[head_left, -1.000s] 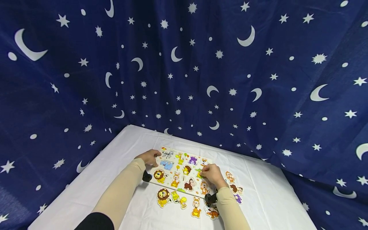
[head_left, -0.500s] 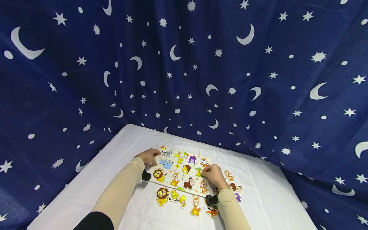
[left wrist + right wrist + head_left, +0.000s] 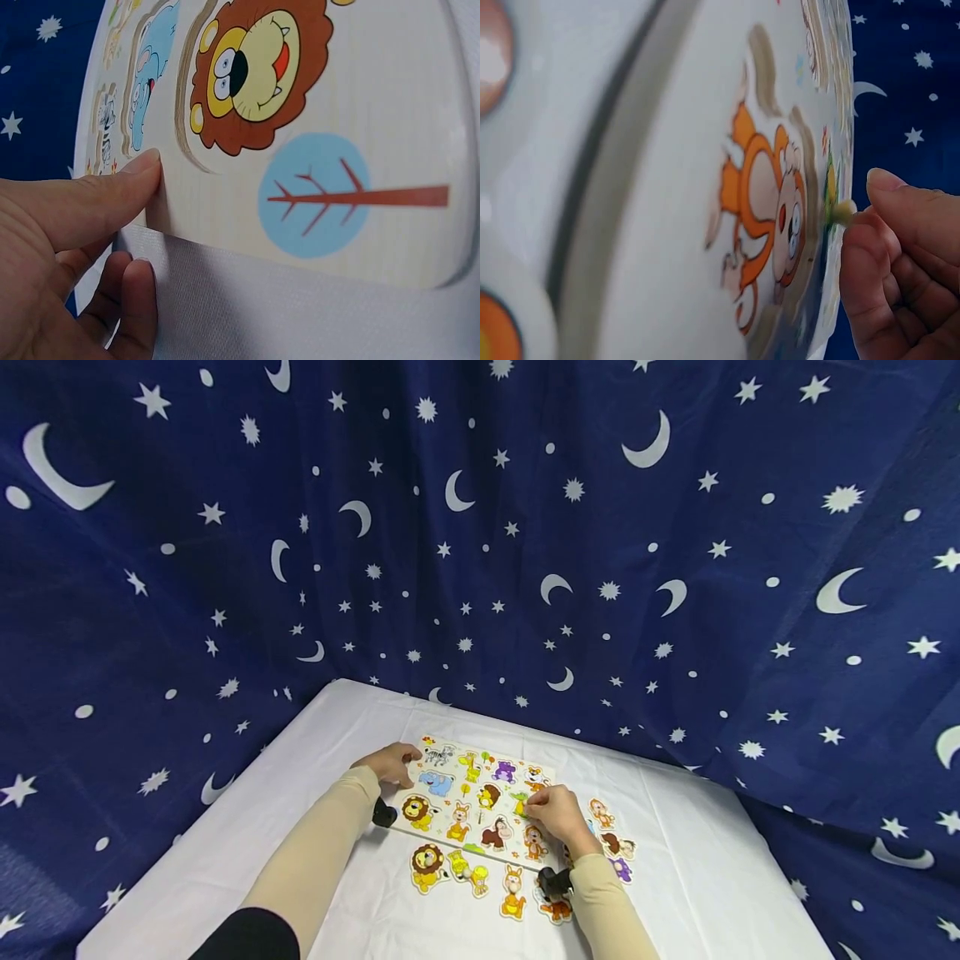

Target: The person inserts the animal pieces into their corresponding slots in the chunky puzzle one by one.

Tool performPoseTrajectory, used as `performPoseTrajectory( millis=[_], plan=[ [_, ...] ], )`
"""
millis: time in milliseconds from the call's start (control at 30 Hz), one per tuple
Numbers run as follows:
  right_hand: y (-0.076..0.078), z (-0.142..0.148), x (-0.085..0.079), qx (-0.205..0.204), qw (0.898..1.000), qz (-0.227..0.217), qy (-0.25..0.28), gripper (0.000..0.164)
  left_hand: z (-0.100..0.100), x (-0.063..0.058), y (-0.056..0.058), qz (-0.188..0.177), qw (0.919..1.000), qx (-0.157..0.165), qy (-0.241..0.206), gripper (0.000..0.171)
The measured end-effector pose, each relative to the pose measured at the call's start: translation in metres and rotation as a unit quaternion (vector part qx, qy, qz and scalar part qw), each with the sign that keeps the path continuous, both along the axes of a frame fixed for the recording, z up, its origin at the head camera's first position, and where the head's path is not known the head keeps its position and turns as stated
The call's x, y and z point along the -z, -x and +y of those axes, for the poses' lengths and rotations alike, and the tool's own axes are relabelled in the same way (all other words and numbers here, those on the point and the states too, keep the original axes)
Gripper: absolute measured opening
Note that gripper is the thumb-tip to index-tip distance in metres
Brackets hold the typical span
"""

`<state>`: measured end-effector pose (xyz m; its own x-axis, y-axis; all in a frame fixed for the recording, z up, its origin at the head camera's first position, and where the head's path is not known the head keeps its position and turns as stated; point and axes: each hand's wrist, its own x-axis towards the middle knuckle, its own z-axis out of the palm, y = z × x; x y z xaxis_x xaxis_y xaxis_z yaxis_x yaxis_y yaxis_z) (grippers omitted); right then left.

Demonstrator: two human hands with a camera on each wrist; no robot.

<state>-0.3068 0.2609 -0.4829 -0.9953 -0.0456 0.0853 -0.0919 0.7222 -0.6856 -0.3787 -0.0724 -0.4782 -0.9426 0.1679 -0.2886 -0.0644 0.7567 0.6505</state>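
Note:
A wooden animal puzzle board [image 3: 442,814] lies on the white table. At its left edge my left hand [image 3: 392,765] rests; in the left wrist view the thumb [image 3: 139,174] lies on the board's edge, near the lion and elephant recesses, with the other fingers loosely bent beside it. My right hand [image 3: 558,814] is over the board's right part, thumb and index finger pinching at the knob [image 3: 842,212] of a green crocodile puzzle piece [image 3: 519,804]. That piece sits at its place on the board, partly covered by the fingers.
Loose knobbed pieces lie in front of the board: a lion [image 3: 427,867], a giraffe [image 3: 468,872], a kangaroo [image 3: 513,893] and a tiger [image 3: 555,910]. To the right are a monkey [image 3: 601,813], a brown piece [image 3: 617,845] and a purple piece [image 3: 621,869]. A starry blue curtain [image 3: 480,568] hangs behind.
The head view has shifted slightly. Both hands keep nearly the same places, the right fingers staying at the crocodile piece.

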Motion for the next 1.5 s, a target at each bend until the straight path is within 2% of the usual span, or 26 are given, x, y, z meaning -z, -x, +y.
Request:
performPoseTrajectory(
  millis=[233,367,733,900,1133,1333,1500],
  plan=[
    [-0.005,-0.006,-0.005,-0.015,1.000,-0.011,0.016,0.004,-0.001,-0.001,-0.001,0.001,1.0000,0.008,-0.005,0.060],
    [-0.007,-0.010,-0.008,-0.039,0.999,0.003,0.002,0.004,-0.002,0.000,0.000,0.004,1.0000,0.007,-0.005,0.060],
    [-0.016,-0.014,-0.008,-0.113,0.993,-0.019,-0.002,0.009,-0.001,-0.004,-0.003,0.000,0.9999,0.010,-0.007,0.057],
    [-0.019,-0.016,-0.011,-0.157,0.987,-0.010,0.005,0.009,-0.002,-0.001,0.000,0.007,0.9999,0.010,-0.008,0.059],
    [-0.028,-0.021,-0.014,-0.206,0.977,-0.049,0.012,0.007,0.000,0.001,-0.001,0.010,0.9999,0.010,-0.006,0.057],
    [-0.035,-0.021,-0.018,-0.252,0.965,-0.071,-0.002,0.008,0.000,0.002,0.000,0.010,0.9999,0.006,-0.006,0.057],
    [-0.041,-0.019,-0.020,-0.274,0.956,-0.104,-0.012,0.006,0.000,0.002,0.001,0.009,0.9999,0.003,-0.005,0.058]
  ],
)
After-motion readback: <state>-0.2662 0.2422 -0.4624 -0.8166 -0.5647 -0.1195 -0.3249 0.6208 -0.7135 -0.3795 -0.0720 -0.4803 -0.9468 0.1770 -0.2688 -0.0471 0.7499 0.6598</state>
